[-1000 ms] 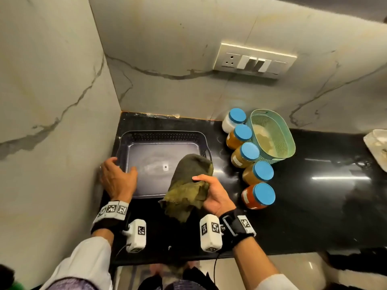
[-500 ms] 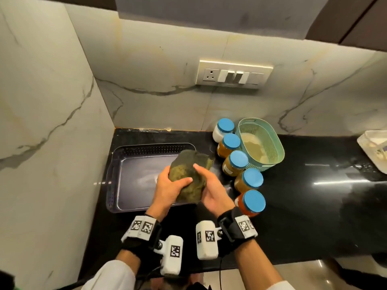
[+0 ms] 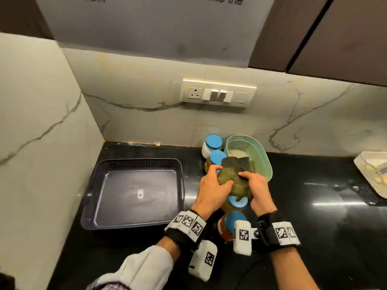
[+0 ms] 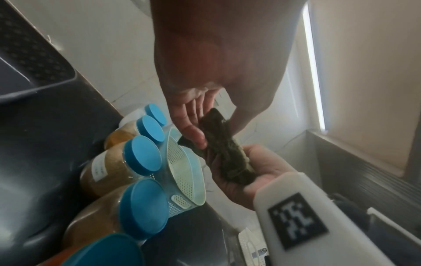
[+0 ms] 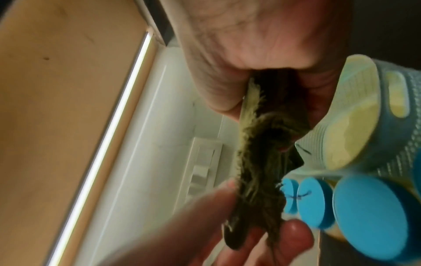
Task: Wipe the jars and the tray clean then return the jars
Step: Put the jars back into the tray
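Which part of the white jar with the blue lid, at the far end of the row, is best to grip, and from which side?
Grip the white jar round its blue lid, coming from above: it stands upright, with the green basket close beside it.

Veined marble walls (image 3: 41,114), switch panel (image 3: 218,93), seemingly dark cabinets (image 3: 335,34).

Five blue-lidded jars (image 3: 213,143), one tray (image 3: 134,162), one basket (image 3: 261,155), one cloth (image 3: 234,174), two hands (image 3: 211,189).
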A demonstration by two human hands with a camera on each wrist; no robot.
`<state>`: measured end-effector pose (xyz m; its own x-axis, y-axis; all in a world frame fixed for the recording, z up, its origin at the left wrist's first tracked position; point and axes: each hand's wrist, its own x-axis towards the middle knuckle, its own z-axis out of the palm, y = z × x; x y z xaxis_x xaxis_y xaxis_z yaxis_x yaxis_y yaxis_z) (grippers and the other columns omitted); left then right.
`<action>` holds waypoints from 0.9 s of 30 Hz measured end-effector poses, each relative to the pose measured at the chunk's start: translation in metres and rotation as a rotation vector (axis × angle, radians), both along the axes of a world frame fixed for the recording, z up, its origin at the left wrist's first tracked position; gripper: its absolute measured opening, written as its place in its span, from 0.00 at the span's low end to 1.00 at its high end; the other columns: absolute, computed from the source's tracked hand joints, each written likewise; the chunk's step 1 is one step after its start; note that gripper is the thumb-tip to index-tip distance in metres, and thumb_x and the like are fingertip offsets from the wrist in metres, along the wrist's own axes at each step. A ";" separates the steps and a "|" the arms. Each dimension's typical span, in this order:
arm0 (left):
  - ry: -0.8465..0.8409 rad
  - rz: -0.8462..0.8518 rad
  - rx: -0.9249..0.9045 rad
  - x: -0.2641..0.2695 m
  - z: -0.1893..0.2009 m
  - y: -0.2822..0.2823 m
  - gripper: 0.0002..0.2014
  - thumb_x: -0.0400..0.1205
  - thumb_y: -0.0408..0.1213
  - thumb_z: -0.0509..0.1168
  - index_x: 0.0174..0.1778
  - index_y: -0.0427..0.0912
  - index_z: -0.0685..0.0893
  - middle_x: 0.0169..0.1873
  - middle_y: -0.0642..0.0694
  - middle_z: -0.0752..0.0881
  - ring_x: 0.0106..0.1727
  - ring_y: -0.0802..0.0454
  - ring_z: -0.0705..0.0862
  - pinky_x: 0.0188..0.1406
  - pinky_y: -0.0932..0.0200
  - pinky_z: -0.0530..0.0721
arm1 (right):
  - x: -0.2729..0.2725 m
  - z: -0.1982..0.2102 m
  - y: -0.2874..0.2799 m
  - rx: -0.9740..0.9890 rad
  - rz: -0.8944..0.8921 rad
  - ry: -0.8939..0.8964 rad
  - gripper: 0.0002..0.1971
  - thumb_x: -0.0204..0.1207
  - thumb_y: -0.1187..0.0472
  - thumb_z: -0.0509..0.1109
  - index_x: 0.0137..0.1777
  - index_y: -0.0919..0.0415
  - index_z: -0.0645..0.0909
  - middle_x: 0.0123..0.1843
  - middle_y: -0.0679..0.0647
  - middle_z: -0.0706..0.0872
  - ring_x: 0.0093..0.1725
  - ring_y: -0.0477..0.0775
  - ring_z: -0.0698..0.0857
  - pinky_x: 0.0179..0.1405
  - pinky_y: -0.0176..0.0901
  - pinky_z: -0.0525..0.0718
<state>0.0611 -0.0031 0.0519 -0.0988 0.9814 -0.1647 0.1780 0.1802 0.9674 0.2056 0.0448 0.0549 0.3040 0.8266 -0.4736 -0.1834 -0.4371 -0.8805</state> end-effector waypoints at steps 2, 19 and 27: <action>0.026 -0.067 0.009 0.022 0.003 0.016 0.22 0.79 0.40 0.75 0.69 0.48 0.79 0.48 0.56 0.85 0.51 0.53 0.89 0.57 0.51 0.89 | 0.029 0.001 0.023 0.017 -0.023 -0.067 0.08 0.78 0.74 0.73 0.55 0.67 0.86 0.51 0.66 0.90 0.37 0.55 0.90 0.31 0.43 0.90; 0.372 0.172 -0.178 -0.120 -0.091 -0.034 0.15 0.68 0.45 0.69 0.50 0.57 0.83 0.51 0.52 0.89 0.45 0.48 0.87 0.55 0.44 0.88 | -0.029 -0.045 -0.013 0.190 0.550 -0.491 0.07 0.74 0.55 0.76 0.51 0.48 0.90 0.45 0.52 0.95 0.45 0.57 0.93 0.51 0.59 0.93; 0.858 0.133 -0.227 -0.240 -0.117 -0.131 0.16 0.68 0.40 0.78 0.52 0.49 0.90 0.51 0.50 0.87 0.58 0.43 0.84 0.50 0.46 0.86 | -0.128 -0.119 -0.089 -0.284 0.752 -0.326 0.29 0.83 0.46 0.72 0.79 0.57 0.69 0.62 0.64 0.88 0.37 0.59 0.95 0.39 0.54 0.96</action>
